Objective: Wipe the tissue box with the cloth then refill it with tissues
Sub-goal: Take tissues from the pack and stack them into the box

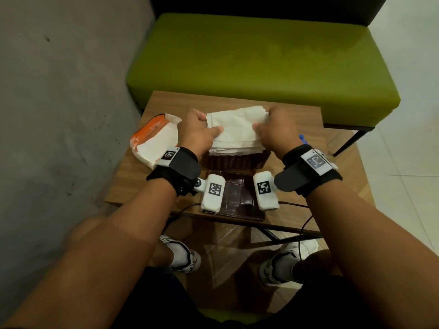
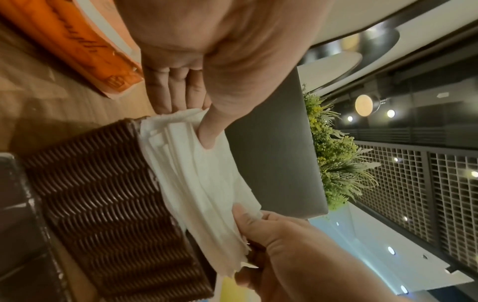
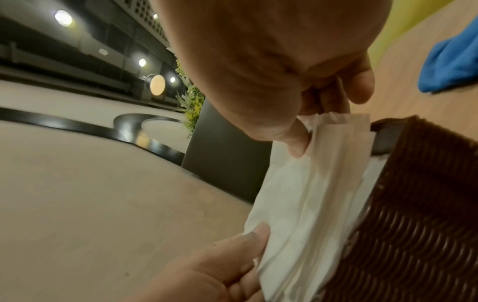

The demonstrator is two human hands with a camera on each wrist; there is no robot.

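A stack of white tissues (image 1: 237, 131) lies in the top of the open brown woven tissue box (image 1: 237, 161) at the middle of the table. My left hand (image 1: 199, 131) pinches the stack's left end, thumb on top and fingers beneath. My right hand (image 1: 273, 131) pinches the right end the same way. In the left wrist view the thumb (image 2: 209, 134) presses the tissues (image 2: 207, 183) above the box wall (image 2: 103, 204). The right wrist view shows the stack (image 3: 310, 194) partly inside the box (image 3: 413, 204). The blue cloth (image 3: 455, 65) lies on the table to the right.
An opened orange and white tissue pack (image 1: 154, 136) lies left of the box. The box's dark brown lid (image 1: 235, 195) rests at the near table edge. A green bench (image 1: 261, 60) stands behind the small wooden table (image 1: 332, 143), with a grey wall on the left.
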